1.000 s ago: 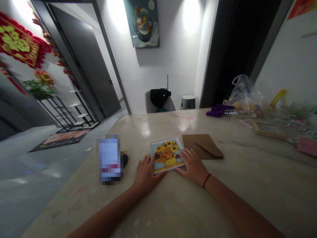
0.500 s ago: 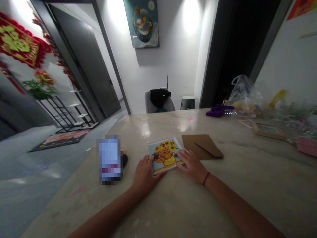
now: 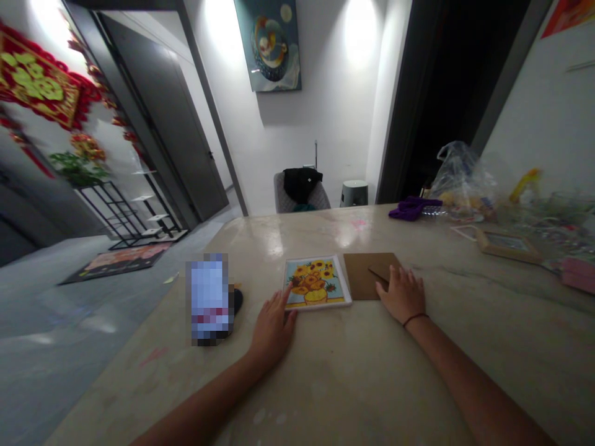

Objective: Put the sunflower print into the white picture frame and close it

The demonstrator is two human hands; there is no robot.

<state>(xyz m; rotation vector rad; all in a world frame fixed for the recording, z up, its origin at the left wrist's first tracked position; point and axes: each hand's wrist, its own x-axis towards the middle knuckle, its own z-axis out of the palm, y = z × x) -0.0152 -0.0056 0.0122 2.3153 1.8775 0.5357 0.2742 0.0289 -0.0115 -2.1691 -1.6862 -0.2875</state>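
A white-framed sunflower picture [image 3: 317, 282] lies flat on the marble-look table, its yellow flowers in a vase on a pale blue ground. At its lower left corner rests my left hand [image 3: 273, 325], the index finger on the picture's edge and the thumb apart. Just right of the picture is a brown kraft envelope [image 3: 360, 275] with a pointed flap. Over the envelope's right end lies my right hand [image 3: 403, 294], fingers spread and palm down, hiding that end. A dark red cord circles the right wrist.
A phone with a blurred screen [image 3: 209, 297] stands on the table at left, with a dark round thing behind it. To the right are a small wooden frame [image 3: 506, 244], a purple cloth [image 3: 413, 209], a clear plastic bag [image 3: 462, 179] and a pink item [image 3: 577, 274]. A chair [image 3: 302, 192] stands beyond the table.
My right hand has left the picture and moved right onto the envelope. The picture has turned straighter. My left hand stays at its left side, now lower at the corner.
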